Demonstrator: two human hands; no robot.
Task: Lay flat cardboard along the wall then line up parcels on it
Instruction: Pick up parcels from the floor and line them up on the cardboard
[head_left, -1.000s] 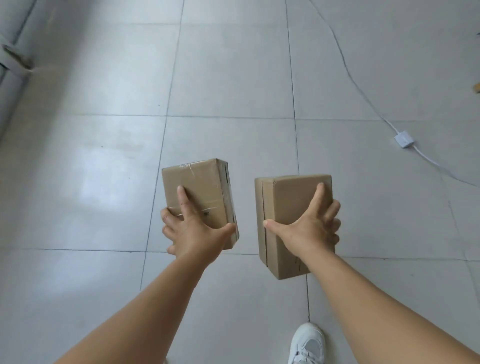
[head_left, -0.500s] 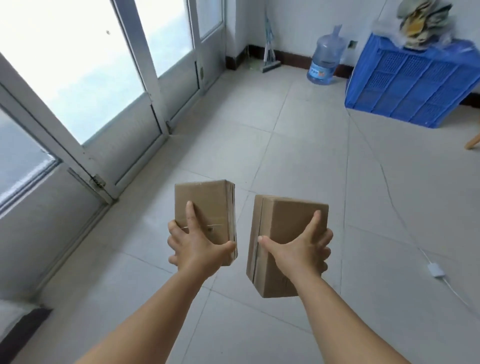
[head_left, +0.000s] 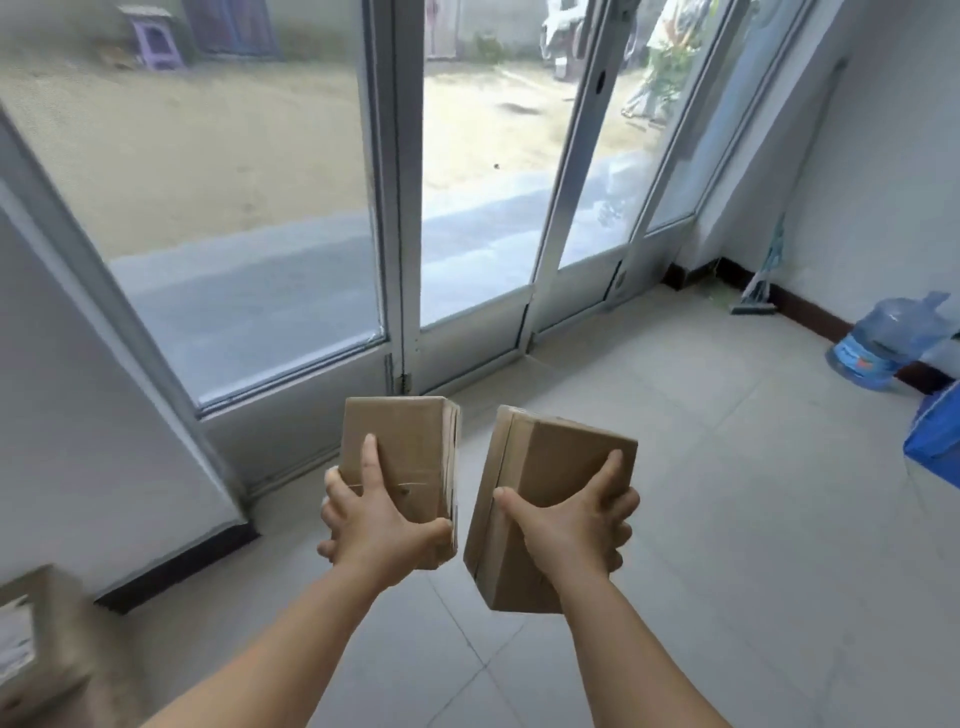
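Two cardboard parcels hang side by side above the tiled floor (head_left: 727, 467) before the glass doors (head_left: 467, 208), the left hand (head_left: 382, 525) grasping the left parcel (head_left: 410, 441) and the right hand (head_left: 571, 525) grasping the right parcel (head_left: 550, 457).

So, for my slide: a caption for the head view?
Left hand and right hand each grip a cardboard parcel before glass doors.

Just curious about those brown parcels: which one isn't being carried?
The parcel at the lower left edge, blurred, resting low by the wall. The other two are held up: one in the left hand, one in the right hand.
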